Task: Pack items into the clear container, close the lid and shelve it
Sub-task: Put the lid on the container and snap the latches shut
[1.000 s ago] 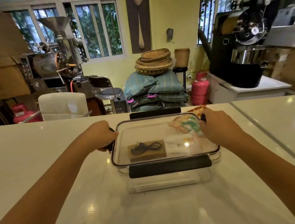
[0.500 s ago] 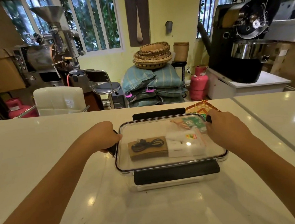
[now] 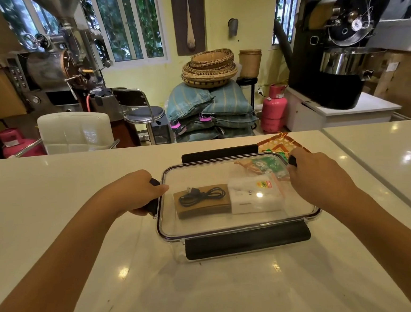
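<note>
Two hands on it: my left hand and right hand each curl around a black side latch of the clear plastic lidded container on the white tabletop. Risk: uneven pressing could leave one latch unlocked, lid popping when shelved.

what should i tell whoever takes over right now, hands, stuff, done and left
Left hand: closed on the black latch at the container's left end.
Right hand: closed on the black latch at the right end.
Clear container sits on the white counter, lid on top.
Inside: black cable on a brown card, white box, green packet.
Near latch looks folded down; far latch seems up.
Done: items packed, lid placed.
Left: finish the latches, shelve it. No shelf in view.
</note>
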